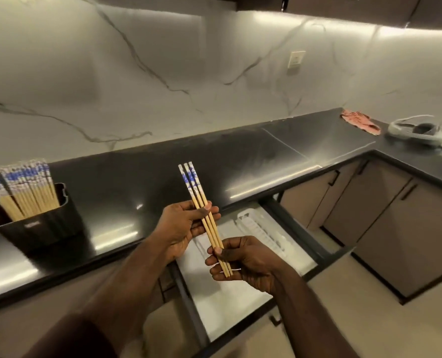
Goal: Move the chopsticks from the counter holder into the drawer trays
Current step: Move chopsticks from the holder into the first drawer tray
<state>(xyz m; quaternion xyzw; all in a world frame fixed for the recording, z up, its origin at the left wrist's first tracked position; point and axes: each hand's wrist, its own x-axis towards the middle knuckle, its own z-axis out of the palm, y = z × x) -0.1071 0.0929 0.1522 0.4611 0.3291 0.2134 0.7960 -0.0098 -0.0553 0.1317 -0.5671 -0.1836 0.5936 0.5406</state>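
Three chopsticks (pixel 205 218) held above the open drawer (pixel 243 285).

Left hand (pixel 186 226) and right hand (pixel 243 262) pinch slender round wooden sticks with blue-and-white patterned tops over white ribbed plastic trays (pixel 261 233). Remaining sticks stand in the black ribbed holder (pixel 39 223) on the glossy dark counter (pixel 142 184); its label is unreadable.
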